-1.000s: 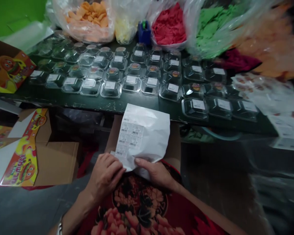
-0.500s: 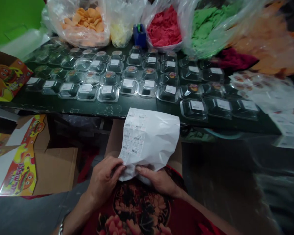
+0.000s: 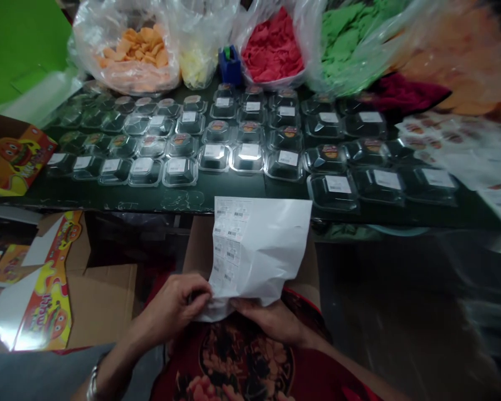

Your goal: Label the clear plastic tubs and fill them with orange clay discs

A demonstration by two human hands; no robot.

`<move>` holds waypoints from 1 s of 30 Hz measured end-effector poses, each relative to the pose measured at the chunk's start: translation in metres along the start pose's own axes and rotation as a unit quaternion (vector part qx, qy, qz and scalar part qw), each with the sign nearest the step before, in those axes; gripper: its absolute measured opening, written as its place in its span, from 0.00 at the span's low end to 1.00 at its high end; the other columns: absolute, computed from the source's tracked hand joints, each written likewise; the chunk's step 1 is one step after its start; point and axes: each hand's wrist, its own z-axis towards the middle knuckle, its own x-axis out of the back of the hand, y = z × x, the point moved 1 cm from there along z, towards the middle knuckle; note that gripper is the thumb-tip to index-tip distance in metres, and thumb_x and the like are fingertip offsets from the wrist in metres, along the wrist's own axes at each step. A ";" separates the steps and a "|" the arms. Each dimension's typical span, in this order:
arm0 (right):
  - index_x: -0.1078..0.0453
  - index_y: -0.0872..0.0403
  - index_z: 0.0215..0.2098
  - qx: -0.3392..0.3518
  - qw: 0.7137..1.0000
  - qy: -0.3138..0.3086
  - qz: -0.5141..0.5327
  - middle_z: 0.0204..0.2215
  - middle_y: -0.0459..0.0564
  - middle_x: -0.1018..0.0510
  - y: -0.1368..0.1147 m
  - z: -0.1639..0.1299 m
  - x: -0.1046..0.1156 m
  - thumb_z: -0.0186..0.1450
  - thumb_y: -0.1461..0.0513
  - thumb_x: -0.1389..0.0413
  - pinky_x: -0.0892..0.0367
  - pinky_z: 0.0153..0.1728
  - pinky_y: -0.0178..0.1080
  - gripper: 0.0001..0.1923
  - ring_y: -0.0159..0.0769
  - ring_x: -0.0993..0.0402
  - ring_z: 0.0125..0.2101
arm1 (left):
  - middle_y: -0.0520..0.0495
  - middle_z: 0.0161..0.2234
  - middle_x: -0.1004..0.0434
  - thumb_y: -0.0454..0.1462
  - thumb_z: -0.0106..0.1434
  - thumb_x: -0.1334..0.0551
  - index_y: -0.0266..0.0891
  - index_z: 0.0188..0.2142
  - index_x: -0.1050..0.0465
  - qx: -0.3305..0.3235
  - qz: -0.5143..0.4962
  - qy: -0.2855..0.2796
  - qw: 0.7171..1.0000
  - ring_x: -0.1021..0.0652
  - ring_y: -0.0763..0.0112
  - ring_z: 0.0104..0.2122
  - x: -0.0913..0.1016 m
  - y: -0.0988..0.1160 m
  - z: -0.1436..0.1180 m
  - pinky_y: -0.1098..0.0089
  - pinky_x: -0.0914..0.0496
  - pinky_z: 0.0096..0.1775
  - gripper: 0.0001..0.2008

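A white label sheet (image 3: 256, 250) stands nearly upright just in front of the person's lap, below the near edge of the desk (image 3: 121, 197). A column of small barcode stickers runs down its left side, while the rest of the sheet is bare backing, crumpled toward the bottom. The left hand (image 3: 177, 303) pinches the lower left corner of the sheet between thumb and fingertips, right where the lowest sticker sits, a grip that seems suited to lifting a sticker's edge. The right hand (image 3: 271, 317) lies under the bottom edge, fingers pressed flat against the paper, apparently to keep the sheet steady and facing the person.

Beyond the sheet, rows of clear plastic containers (image 3: 246, 156) cover the dark desk, lids shut, set side by side within arm's reach. Many carry a white label on the lid, some a round coloured one. Behind them, along the far edge, sit open plastic bags of coloured pieces: orange (image 3: 137, 47), pale yellow (image 3: 196, 61), red (image 3: 273, 47) and green (image 3: 346, 39). A small blue tape dispenser (image 3: 230, 62) stands between the yellow and red bags. More sticker sheets (image 3: 455, 150) lie at the right end of the desk. To the left, printed cardboard boxes (image 3: 42, 301) with a burger cartoon lie flat beside the desk.
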 end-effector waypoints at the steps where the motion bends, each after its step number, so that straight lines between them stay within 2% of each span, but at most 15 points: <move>1: 0.27 0.54 0.46 -0.002 1.000 -0.009 -0.013 0.43 0.54 0.23 0.001 0.001 0.001 0.56 0.46 0.37 0.36 0.52 0.49 0.26 0.45 0.28 0.44 | 0.53 0.26 0.24 0.31 0.62 0.44 0.39 0.29 0.27 0.012 -0.013 -0.008 1.000 0.26 0.75 0.26 0.002 -0.002 0.001 0.76 0.35 0.29 0.09; 3: 0.27 0.54 0.46 -0.009 0.999 -0.020 -0.030 0.44 0.55 0.23 0.005 0.003 0.005 0.56 0.45 0.38 0.37 0.53 0.50 0.27 0.46 0.29 0.45 | 0.53 0.25 0.26 0.31 0.61 0.44 0.39 0.28 0.28 0.028 -0.018 0.012 0.999 0.27 0.75 0.26 0.008 -0.006 0.001 0.76 0.35 0.29 0.08; 4: 0.27 0.55 0.46 -0.013 0.999 -0.016 -0.030 0.44 0.56 0.23 0.006 0.004 0.007 0.56 0.45 0.38 0.37 0.53 0.51 0.27 0.46 0.29 0.45 | 0.54 0.25 0.27 0.32 0.61 0.44 0.39 0.27 0.29 0.034 -0.011 0.045 0.998 0.27 0.75 0.26 0.013 -0.008 0.000 0.76 0.35 0.29 0.07; 6: 0.27 0.55 0.46 -0.021 0.999 0.000 -0.029 0.45 0.56 0.24 0.009 0.006 0.011 0.55 0.46 0.37 0.38 0.53 0.52 0.27 0.48 0.30 0.46 | 0.54 0.24 0.28 0.33 0.61 0.43 0.40 0.27 0.30 0.041 0.017 0.148 0.988 0.28 0.75 0.25 0.030 -0.007 -0.004 0.75 0.35 0.28 0.07; 8: 0.26 0.55 0.44 -0.021 0.999 0.023 -0.029 0.45 0.56 0.24 0.008 0.011 0.013 0.54 0.48 0.36 0.40 0.54 0.52 0.25 0.49 0.31 0.47 | 0.54 0.26 0.29 0.35 0.62 0.43 0.42 0.30 0.30 0.040 0.054 0.281 0.957 0.28 0.73 0.26 0.053 0.002 -0.006 0.74 0.34 0.27 0.05; 10: 0.25 0.55 0.42 -0.014 0.999 0.040 -0.009 0.44 0.55 0.23 0.002 0.017 0.011 0.52 0.52 0.34 0.41 0.55 0.51 0.23 0.49 0.31 0.47 | 0.54 0.27 0.29 0.37 0.61 0.42 0.44 0.32 0.30 0.019 0.120 0.400 0.908 0.28 0.72 0.26 0.072 0.020 -0.002 0.72 0.34 0.27 0.03; 11: 0.25 0.55 0.41 -0.014 0.999 0.040 0.021 0.43 0.55 0.23 -0.002 0.021 0.009 0.51 0.54 0.33 0.41 0.54 0.50 0.22 0.48 0.31 0.47 | 0.53 0.27 0.28 0.37 0.61 0.41 0.45 0.33 0.30 -0.006 0.164 0.427 0.889 0.28 0.71 0.26 0.077 0.031 0.002 0.70 0.34 0.27 0.02; 12: 0.25 0.55 0.41 -0.019 0.997 0.035 0.070 0.42 0.54 0.22 -0.007 0.024 0.006 0.49 0.55 0.32 0.40 0.53 0.49 0.23 0.46 0.30 0.45 | 0.52 0.27 0.28 0.37 0.60 0.41 0.46 0.33 0.29 -0.049 0.206 0.428 0.878 0.28 0.69 0.25 0.077 0.043 0.007 0.69 0.34 0.27 0.02; 13: 0.25 0.55 0.41 -0.027 0.991 0.025 0.127 0.40 0.52 0.22 -0.012 0.027 0.003 0.47 0.57 0.32 0.38 0.51 0.47 0.23 0.44 0.28 0.42 | 0.51 0.26 0.27 0.36 0.60 0.41 0.46 0.34 0.29 -0.110 0.243 0.399 0.877 0.28 0.68 0.25 0.073 0.055 0.014 0.67 0.34 0.27 0.03; 16: 0.24 0.58 0.36 -0.071 0.966 -0.024 0.248 0.30 0.48 0.22 -0.024 0.032 -0.003 0.44 0.60 0.31 0.34 0.40 0.39 0.21 0.37 0.28 0.32 | 0.48 0.23 0.26 0.33 0.61 0.45 0.43 0.37 0.30 -0.305 0.288 0.214 0.882 0.28 0.67 0.24 0.038 0.076 0.030 0.65 0.34 0.26 0.07; 18: 0.24 0.58 0.31 -0.092 0.960 -0.037 0.261 0.26 0.45 0.24 -0.028 0.033 -0.004 0.43 0.61 0.32 0.35 0.35 0.34 0.17 0.32 0.31 0.28 | 0.49 0.21 0.27 0.31 0.63 0.48 0.40 0.37 0.31 -0.360 0.297 0.126 0.875 0.30 0.67 0.22 0.012 0.077 0.034 0.64 0.35 0.25 0.09; 21: 0.24 0.58 0.28 -0.106 0.957 -0.032 0.269 0.25 0.43 0.25 -0.027 0.031 -0.003 0.42 0.61 0.32 0.37 0.32 0.31 0.16 0.29 0.32 0.27 | 0.49 0.22 0.27 0.30 0.64 0.49 0.37 0.36 0.32 -0.351 0.314 0.083 0.878 0.30 0.67 0.22 -0.012 0.067 0.033 0.64 0.36 0.26 0.08; 25: 0.24 0.59 0.31 -0.118 0.954 -0.036 0.272 0.24 0.44 0.25 -0.022 0.024 -0.005 0.42 0.60 0.32 0.37 0.33 0.32 0.18 0.31 0.31 0.29 | 0.49 0.24 0.26 0.31 0.66 0.50 0.37 0.37 0.32 -0.341 0.296 0.059 0.890 0.29 0.68 0.24 -0.011 0.061 0.026 0.65 0.35 0.28 0.09; 27: 0.25 0.58 0.30 -0.121 0.955 -0.042 0.266 0.23 0.44 0.26 -0.019 0.021 -0.007 0.43 0.59 0.33 0.36 0.34 0.33 0.16 0.32 0.31 0.29 | 0.47 0.29 0.25 0.34 0.68 0.49 0.39 0.39 0.32 -0.319 0.248 0.047 0.914 0.27 0.67 0.27 -0.005 0.063 0.023 0.66 0.33 0.31 0.08; 30: 0.26 0.58 0.28 -0.101 0.967 -0.031 0.230 0.23 0.44 0.27 -0.014 0.016 -0.010 0.45 0.57 0.35 0.36 0.35 0.35 0.15 0.34 0.31 0.29 | 0.47 0.33 0.25 0.35 0.68 0.48 0.42 0.47 0.33 -0.249 0.142 0.031 0.958 0.25 0.69 0.32 -0.001 0.061 0.019 0.71 0.30 0.33 0.10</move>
